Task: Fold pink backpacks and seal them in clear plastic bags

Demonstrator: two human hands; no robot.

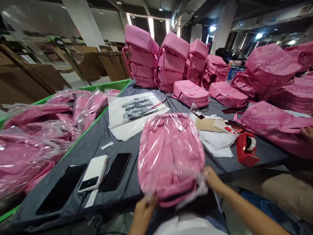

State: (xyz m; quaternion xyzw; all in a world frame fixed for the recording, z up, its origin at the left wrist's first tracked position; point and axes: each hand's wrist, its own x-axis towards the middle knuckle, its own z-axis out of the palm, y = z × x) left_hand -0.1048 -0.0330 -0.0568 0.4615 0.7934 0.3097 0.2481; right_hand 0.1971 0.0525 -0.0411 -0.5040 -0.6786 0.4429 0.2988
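Note:
A pink backpack (171,153) lies at the near table edge inside a clear plastic bag (193,189), its gathered end toward me. At the near left corner of the bag, my left hand (146,205) is closed on the plastic. My right hand (213,179) grips the plastic at the near right corner. Shiny creases run across the wrapped front of the backpack. Fingertips of both hands are partly hidden and slightly blurred.
Two dark phones (116,172) (65,186) and a white power bank (94,173) lie left. A green-rimmed bin (85,130) holds bagged pink backpacks. Flat plastic bags (137,112), a red tape dispenser (246,150) and stacked backpacks (144,58) sit beyond. Another person's hand (307,133) is at right.

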